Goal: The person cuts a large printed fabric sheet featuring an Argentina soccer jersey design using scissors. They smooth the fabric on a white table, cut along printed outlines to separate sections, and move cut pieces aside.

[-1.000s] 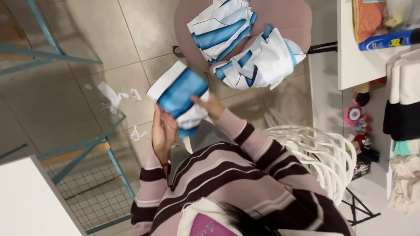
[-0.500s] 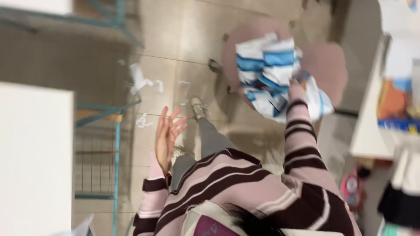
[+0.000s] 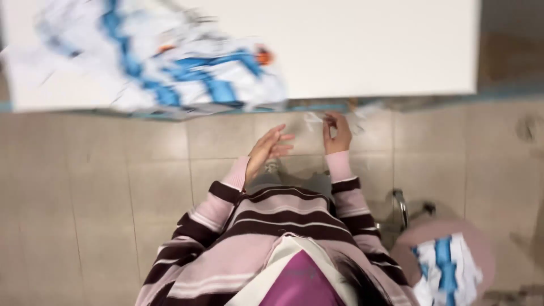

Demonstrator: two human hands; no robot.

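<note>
Head view: the left hand [image 3: 266,152] is open, flat, and holds nothing. The right hand [image 3: 337,131] has a loose grip with nothing clearly in it. A blue-and-white cloth pile [image 3: 170,73] lies blurry on the white worktop [image 3: 368,45], just above both hands.

A pink stool [image 3: 481,243] holds folded blue-white cloth [image 3: 445,275] (bottom right) — tiled floor [image 3: 90,187] beneath.

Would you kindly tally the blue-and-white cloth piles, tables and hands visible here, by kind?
Blue-and-white cloth piles: 2, one heap on the table, one stack on the pink seat
White table: 1
Hands: 2, left hand and right hand, both empty
Total: 5
</note>
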